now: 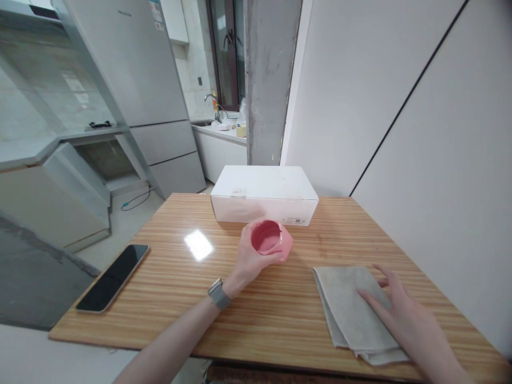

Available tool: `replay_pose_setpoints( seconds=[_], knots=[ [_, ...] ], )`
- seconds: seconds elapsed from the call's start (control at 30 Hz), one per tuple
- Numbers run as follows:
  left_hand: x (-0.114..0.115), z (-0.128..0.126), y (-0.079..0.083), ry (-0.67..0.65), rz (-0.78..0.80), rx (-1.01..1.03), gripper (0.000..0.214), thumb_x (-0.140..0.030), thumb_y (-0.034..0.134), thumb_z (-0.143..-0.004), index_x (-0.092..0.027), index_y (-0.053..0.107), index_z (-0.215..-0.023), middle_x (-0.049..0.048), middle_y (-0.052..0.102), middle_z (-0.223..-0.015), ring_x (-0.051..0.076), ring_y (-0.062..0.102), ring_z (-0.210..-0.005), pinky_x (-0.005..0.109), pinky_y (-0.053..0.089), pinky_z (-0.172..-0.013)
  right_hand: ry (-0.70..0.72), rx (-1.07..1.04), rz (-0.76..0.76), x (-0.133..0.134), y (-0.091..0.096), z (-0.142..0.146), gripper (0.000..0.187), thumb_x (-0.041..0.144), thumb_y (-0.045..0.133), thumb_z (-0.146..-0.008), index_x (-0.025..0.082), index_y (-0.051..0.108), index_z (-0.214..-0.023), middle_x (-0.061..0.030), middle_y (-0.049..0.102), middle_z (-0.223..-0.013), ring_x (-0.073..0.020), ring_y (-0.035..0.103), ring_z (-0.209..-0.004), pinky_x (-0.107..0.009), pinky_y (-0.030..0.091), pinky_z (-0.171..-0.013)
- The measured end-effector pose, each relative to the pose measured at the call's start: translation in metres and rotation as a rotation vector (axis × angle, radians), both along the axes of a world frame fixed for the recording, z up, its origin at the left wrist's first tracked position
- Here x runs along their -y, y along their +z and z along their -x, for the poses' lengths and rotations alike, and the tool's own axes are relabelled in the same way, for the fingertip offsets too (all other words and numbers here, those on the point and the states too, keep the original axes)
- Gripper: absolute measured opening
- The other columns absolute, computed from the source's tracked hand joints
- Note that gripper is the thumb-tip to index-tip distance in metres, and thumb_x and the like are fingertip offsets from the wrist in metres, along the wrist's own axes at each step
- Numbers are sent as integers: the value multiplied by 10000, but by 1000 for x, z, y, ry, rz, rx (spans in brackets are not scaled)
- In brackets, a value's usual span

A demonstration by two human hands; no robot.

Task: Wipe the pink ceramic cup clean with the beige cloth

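Note:
My left hand (248, 258) is wrapped round a small pink cup (271, 238) and holds it on or just above the wooden table (192, 298), its opening tilted towards me. A grey watch sits on that wrist. My right hand (404, 312) lies flat with spread fingers on a folded grey cloth (348, 309) at the table's right front. The pink cup looks empty inside.
A closed white cardboard box (264, 194) stands at the table's back, just behind the cup. A black phone (114, 277) lies face up near the left edge. White wall panels run along the right. A fridge and kitchen counter stand beyond on the left.

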State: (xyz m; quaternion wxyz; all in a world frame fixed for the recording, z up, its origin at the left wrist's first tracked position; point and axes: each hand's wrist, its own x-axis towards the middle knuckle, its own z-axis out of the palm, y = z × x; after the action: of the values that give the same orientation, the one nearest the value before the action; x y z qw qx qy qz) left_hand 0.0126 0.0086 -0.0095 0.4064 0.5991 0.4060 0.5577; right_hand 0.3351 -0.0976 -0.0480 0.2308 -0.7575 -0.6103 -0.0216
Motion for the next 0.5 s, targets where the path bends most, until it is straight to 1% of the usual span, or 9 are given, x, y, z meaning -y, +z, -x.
replay_pose_setpoints(
  seconds=[0.03,0.1,0.2,0.27,0.33,0.4,0.5],
  knots=[
    [1,-3,0,-14,0,-3,797,-182,867,-553,-233,497,-1258,93,561,-1271,267,561,-1180,494,433,-1035,18,111,9,3,-2,1,572,601,390,-912,201,464,-1316,-136,700,-1078,-323,732,-742,-421,566,-560],
    [3,-12,1,-39,-2,1,817,-193,883,-535,-235,502,-1256,96,558,-1270,272,556,-1181,501,432,-1036,59,238,31,8,-6,5,491,530,304,-968,182,482,-1264,-149,663,-1149,-311,728,-802,-388,551,-540],
    [5,-30,6,-90,-25,17,809,-202,889,-541,-242,512,-1256,97,551,-1277,275,550,-1184,489,439,-1027,63,343,20,11,-10,15,429,461,270,-997,171,507,-1207,-142,650,-1130,-282,722,-797,-354,530,-502],
    [4,-45,8,-115,-57,7,805,-212,888,-548,-242,513,-1259,95,547,-1274,269,549,-1175,471,444,-1018,64,350,19,11,-11,22,402,443,279,-1002,175,516,-1184,-128,647,-1118,-264,719,-783,-342,524,-499],
    [0,-61,8,-111,-88,-35,820,-234,895,-536,-237,512,-1261,94,534,-1270,261,549,-1157,446,450,-1006,71,328,22,9,-9,28,385,432,287,-1003,181,524,-1174,-114,644,-1110,-263,715,-821,-340,529,-518],
    [-5,-78,7,-99,-119,-100,835,-258,901,-519,-237,513,-1258,89,518,-1256,251,547,-1133,420,457,-992,62,293,22,7,-8,31,388,444,300,-998,194,536,-1179,-103,638,-1093,-272,709,-863,-346,534,-538],
    [-13,-102,1,-121,-181,-199,810,-299,892,-528,-246,518,-1244,80,505,-1224,242,534,-1112,405,450,-995,38,196,9,6,-7,29,421,497,315,-984,224,564,-1184,-86,629,-1070,-270,707,-849,-358,541,-576]
  ],
)
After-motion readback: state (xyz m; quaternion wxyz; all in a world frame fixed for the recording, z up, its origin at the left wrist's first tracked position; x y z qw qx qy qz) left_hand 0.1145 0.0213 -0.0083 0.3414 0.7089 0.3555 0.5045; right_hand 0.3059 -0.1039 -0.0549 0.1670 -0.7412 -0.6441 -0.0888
